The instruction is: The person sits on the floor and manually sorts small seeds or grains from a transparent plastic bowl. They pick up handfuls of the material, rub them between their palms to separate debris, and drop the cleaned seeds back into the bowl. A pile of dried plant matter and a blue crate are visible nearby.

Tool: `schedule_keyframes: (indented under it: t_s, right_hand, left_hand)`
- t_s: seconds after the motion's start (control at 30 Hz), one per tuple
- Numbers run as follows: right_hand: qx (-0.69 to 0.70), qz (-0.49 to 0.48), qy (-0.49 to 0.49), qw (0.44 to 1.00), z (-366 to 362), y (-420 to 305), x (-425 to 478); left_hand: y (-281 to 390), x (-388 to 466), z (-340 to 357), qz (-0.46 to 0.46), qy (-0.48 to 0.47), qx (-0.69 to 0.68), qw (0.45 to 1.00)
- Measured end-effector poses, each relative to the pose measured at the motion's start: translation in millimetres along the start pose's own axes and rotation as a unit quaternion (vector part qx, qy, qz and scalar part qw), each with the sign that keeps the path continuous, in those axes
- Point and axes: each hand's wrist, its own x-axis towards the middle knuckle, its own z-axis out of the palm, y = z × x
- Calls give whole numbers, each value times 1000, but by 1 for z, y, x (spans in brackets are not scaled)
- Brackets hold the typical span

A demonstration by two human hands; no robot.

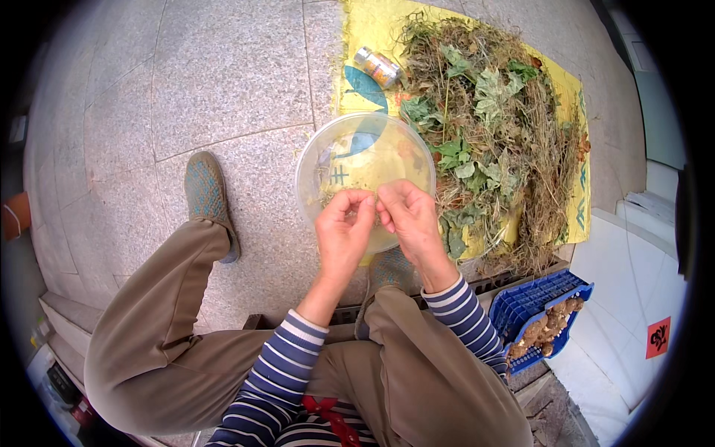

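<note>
My left hand and my right hand meet fingertip to fingertip above a round transparent plastic tub. Thumbs and forefingers on both sides are pinched around what looks like a small bit of dry plant, mostly hidden by the fingers. Inside the tub lie small dry plant crumbs, largely behind my left hand. The tub rests on a yellow woven plastic sack printed in blue-green. To the right of my right hand, a heap of dried stems and withered leaves covers much of the sack.
A small jar with a silver lid lies on its side beyond the tub. At lower right, a tilted blue plastic crate holds brown knobbly tubers. Granite paving extends left, past my shoe. White tiled steps border the right.
</note>
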Motion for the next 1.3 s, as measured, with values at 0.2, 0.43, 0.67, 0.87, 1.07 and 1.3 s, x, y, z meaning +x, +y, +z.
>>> schedule_keyframes:
  t_s: [0.2, 0.43, 0.67, 0.87, 1.07, 1.3]
  right_hand:
    - [-20, -15, 8, 1000, 1, 2, 0]
    - [-56, -5, -21, 998, 2, -4, -3]
    - [-28, 13, -48, 998, 1, -3, -3]
    - [44, 45, -73, 995, -1, 1, 0]
    - [112, 50, -76, 989, -3, 6, 2]
    - [102, 24, -48, 993, 0, 8, 3]
  left_hand:
    - [0, 0, 0, -16, -7, -6, 1000]
    - [1, 2, -1, -12, -6, 25, 1000]
    - [0, 3, -4, -22, -17, 52, 998]
    - [-3, 3, -4, -43, -20, 21, 999]
    - [-1, 2, -3, -49, -13, 11, 999]
    - [-5, 3, -3, -21, -5, 8, 1000]
